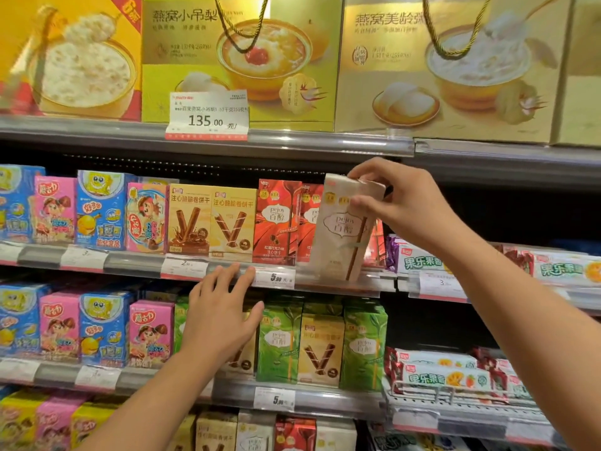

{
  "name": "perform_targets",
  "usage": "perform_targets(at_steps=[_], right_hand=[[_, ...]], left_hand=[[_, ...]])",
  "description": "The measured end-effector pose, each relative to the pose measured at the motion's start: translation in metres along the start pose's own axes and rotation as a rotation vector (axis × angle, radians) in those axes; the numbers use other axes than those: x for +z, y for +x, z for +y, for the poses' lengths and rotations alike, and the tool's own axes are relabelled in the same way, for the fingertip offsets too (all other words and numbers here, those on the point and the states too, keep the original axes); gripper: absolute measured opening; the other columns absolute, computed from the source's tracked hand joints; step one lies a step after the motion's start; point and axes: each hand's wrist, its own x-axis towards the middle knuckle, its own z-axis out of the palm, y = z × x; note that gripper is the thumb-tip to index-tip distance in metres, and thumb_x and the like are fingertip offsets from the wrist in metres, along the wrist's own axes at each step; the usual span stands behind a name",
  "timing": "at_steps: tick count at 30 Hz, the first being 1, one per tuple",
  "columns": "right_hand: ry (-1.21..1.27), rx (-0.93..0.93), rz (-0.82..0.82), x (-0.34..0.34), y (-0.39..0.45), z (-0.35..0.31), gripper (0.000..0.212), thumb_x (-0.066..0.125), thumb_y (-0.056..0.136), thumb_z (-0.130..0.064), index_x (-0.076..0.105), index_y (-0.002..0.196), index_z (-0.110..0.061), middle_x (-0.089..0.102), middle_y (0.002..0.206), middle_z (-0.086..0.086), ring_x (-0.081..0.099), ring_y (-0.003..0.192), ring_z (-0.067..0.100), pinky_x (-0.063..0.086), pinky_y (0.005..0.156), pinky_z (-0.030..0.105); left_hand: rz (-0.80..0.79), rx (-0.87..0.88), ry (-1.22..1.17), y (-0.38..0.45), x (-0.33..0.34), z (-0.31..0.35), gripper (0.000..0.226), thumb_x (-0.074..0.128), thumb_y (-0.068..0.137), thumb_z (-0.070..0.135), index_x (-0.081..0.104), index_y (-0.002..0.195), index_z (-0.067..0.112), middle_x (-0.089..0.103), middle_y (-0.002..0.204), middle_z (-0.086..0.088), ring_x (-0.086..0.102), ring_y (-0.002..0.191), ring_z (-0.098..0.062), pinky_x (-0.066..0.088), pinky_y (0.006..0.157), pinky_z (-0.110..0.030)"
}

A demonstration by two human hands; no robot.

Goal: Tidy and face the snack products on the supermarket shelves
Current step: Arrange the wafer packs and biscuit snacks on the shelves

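The right hand [403, 203] has its grip clenched on the top of a white Pejoy box [341, 236], tilted at the middle shelf's edge beside the red Pejoy boxes [278, 222]. The left hand [221, 317] hangs released over the lower row. Pushed in tilted, the box could topple its red neighbours.

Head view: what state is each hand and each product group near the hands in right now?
Right hand: gripping the white box by its top.
White box: tilted, bottom at the shelf edge, in front of the red boxes.
Left hand: open, fingertips on the shelf rail, holding nothing.
Red boxes: upright, fronts forward.
Yellow boxes: upright, fronts forward.
Green boxes: upright, one shelf lower.
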Motion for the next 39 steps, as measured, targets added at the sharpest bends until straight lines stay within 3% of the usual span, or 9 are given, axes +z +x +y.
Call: perform_targets(at_steps=[4, 8, 17, 22, 26, 30, 33, 36, 39], right_hand=[[-0.004, -0.006, 0.122, 0.007, 0.023, 0.006, 0.033, 0.076, 0.089, -0.028, 0.066, 0.120, -0.024, 0.070, 0.110, -0.005, 0.065, 0.101, 0.016, 0.058, 0.084, 0.043], [-0.077, -0.044, 0.071, 0.023, 0.037, 0.013, 0.033, 0.076, 0.089, -0.026, 0.065, 0.120, -0.023, 0.070, 0.117, -0.001, 0.063, 0.106, 0.020, 0.055, 0.087, 0.049], [-0.024, 0.062, -0.090, 0.051, 0.044, 0.037, 0.035, 0.074, 0.089, -0.037, 0.059, 0.119, -0.027, 0.067, 0.115, -0.008, 0.064, 0.103, 0.014, 0.059, 0.086, 0.040], [-0.265, 0.029, -0.231, 0.054, 0.057, 0.043, 0.058, 0.064, 0.093, -0.046, 0.051, 0.145, -0.024, 0.060, 0.139, 0.002, 0.052, 0.129, 0.024, 0.049, 0.103, 0.047], [-0.204, 0.026, -0.315, 0.050, 0.053, 0.054, 0.070, 0.064, 0.093, -0.048, 0.039, 0.154, -0.024, 0.051, 0.148, 0.003, 0.045, 0.137, 0.024, 0.043, 0.110, 0.045], [-0.177, 0.020, -0.251, 0.030, 0.055, 0.081, 0.056, 0.059, 0.098, -0.041, 0.046, 0.149, -0.024, 0.054, 0.145, 0.007, 0.051, 0.132, 0.026, 0.044, 0.107, 0.043], [-0.212, 0.111, -0.267, 0.015, 0.064, 0.114, 0.047, 0.055, 0.099, -0.034, 0.053, 0.144, -0.019, 0.058, 0.143, 0.007, 0.052, 0.132, 0.027, 0.044, 0.107, 0.040], [-0.177, 0.245, -0.403, 0.006, 0.076, 0.147, 0.047, 0.050, 0.102, -0.036, 0.052, 0.145, -0.018, 0.053, 0.148, 0.010, 0.046, 0.137, 0.030, 0.040, 0.111, 0.038], [-0.133, 0.301, -0.500, 0.005, 0.088, 0.167, 0.044, 0.042, 0.106, -0.036, 0.055, 0.142, -0.014, 0.049, 0.149, 0.012, 0.045, 0.136, 0.030, 0.036, 0.104, 0.033]], left_hand=[[-0.010, -0.006, -0.003, -0.001, 0.000, 0.001, 0.070, 0.028, 0.089, 0.067, 0.035, 0.151, 0.036, 0.035, 0.157, 0.002, 0.029, 0.144, -0.025, 0.031, 0.114, -0.049], [-0.025, -0.018, 0.007, -0.001, -0.001, 0.003, 0.072, 0.026, 0.087, 0.068, 0.032, 0.152, 0.037, 0.034, 0.158, 0.003, 0.028, 0.145, -0.025, 0.031, 0.115, -0.049], [-0.047, -0.047, 0.000, -0.004, -0.001, 0.007, 0.071, 0.029, 0.088, 0.068, 0.035, 0.151, 0.035, 0.035, 0.157, 0.003, 0.030, 0.144, -0.025, 0.034, 0.114, -0.050], [-0.032, -0.069, -0.012, -0.003, -0.003, 0.012, 0.068, 0.032, 0.088, 0.064, 0.047, 0.145, 0.030, 0.045, 0.151, -0.002, 0.040, 0.138, -0.029, 0.039, 0.109, -0.054], [-0.015, -0.100, -0.011, -0.003, -0.005, 0.017, 0.070, 0.030, 0.088, 0.065, 0.050, 0.144, 0.028, 0.047, 0.150, -0.002, 0.041, 0.137, -0.029, 0.039, 0.108, -0.055], [-0.037, -0.149, 0.030, 0.000, -0.009, 0.026, 0.071, 0.026, 0.088, 0.067, 0.050, 0.143, 0.030, 0.047, 0.149, -0.001, 0.042, 0.136, -0.027, 0.038, 0.109, -0.052], [-0.066, -0.209, 0.065, 0.005, -0.016, 0.036, 0.060, 0.041, 0.091, 0.060, 0.054, 0.140, 0.028, 0.051, 0.144, -0.002, 0.046, 0.131, -0.028, 0.039, 0.108, -0.051], [0.055, -0.207, 0.061, 0.011, -0.022, 0.062, 0.043, 0.054, 0.090, 0.041, 0.065, 0.126, 0.020, 0.060, 0.128, -0.007, 0.055, 0.118, -0.032, 0.046, 0.099, -0.057], [0.211, 0.018, 0.031, 0.015, -0.025, 0.106, 0.047, 0.046, 0.084, 0.039, 0.069, 0.115, 0.013, 0.065, 0.116, -0.007, 0.058, 0.109, -0.030, 0.050, 0.093, -0.054]])
